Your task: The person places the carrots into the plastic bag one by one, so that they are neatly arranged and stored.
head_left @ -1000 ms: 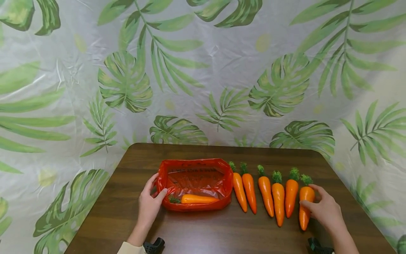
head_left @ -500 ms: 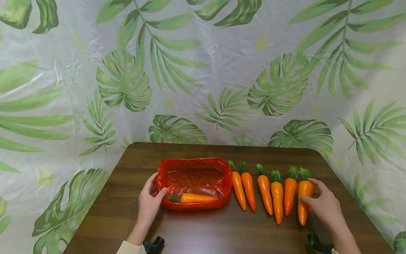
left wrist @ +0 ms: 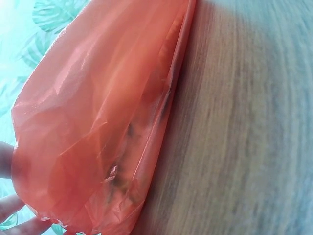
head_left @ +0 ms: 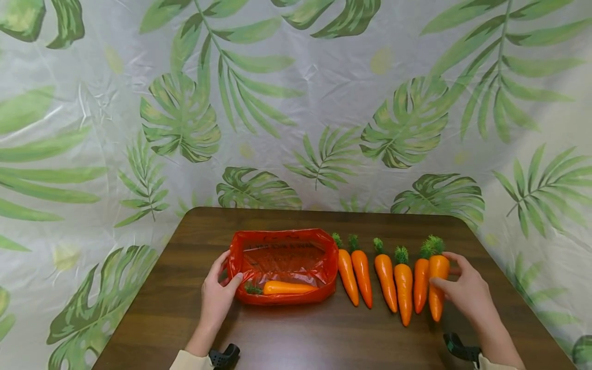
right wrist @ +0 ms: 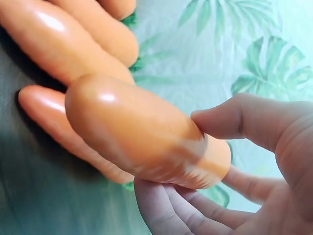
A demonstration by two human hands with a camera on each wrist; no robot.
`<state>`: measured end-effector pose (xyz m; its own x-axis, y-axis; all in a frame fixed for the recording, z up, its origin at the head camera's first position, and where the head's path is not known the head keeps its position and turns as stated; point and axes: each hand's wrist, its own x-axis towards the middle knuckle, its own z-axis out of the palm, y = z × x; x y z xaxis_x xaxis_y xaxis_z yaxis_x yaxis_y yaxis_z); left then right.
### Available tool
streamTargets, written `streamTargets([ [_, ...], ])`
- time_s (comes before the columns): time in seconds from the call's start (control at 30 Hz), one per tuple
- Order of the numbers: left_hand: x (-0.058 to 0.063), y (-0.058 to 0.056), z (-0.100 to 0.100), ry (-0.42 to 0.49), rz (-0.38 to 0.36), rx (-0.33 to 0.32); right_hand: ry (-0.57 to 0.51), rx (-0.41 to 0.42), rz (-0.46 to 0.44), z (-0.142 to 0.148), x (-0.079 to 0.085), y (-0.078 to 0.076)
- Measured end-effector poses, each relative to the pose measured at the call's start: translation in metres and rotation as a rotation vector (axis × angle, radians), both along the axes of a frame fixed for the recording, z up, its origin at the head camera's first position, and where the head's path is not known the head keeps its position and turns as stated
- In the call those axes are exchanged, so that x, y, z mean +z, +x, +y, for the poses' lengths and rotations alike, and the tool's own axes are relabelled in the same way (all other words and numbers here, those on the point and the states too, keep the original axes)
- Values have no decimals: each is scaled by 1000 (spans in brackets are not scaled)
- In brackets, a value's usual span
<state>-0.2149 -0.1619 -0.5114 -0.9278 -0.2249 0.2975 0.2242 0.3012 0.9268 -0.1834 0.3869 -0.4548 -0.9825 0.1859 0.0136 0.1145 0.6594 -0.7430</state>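
My left hand [head_left: 219, 295] holds the left rim of a red plastic bag [head_left: 296, 299], thumb over the edge and fingers along the outer side. The bag's mouth gapes upward, and one orange carrot [head_left: 289, 288] with a green top lies inside along the near wall. In the left wrist view the thin red bag [left wrist: 83, 107] fills much of the picture. At the right, my right hand [head_left: 467, 288] pinches a carrot [head_left: 438, 288] between thumb and fingers. The right wrist view shows this carrot [right wrist: 132, 127] raised above its neighbours, its tip towards the camera.
Several more carrots lie in a row between the bag and my right hand, tops away from me; the rightmost carrot [head_left: 420, 285] is partly overlapped by the held one. All rest on a dark wooden table [head_left: 300, 339]. Behind hangs a leaf-patterned sheet [head_left: 333, 103].
My right hand has lifted the rightmost carrot and moved it left and away from me, so it now overlaps the neighbouring carrot in the head view. The left hand and bag stay put.
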Motion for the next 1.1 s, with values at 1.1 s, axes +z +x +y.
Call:
streamTargets([
  [1.1, 1, 1, -1, 10, -23, -5, 44, 93, 58, -46, 28, -27],
])
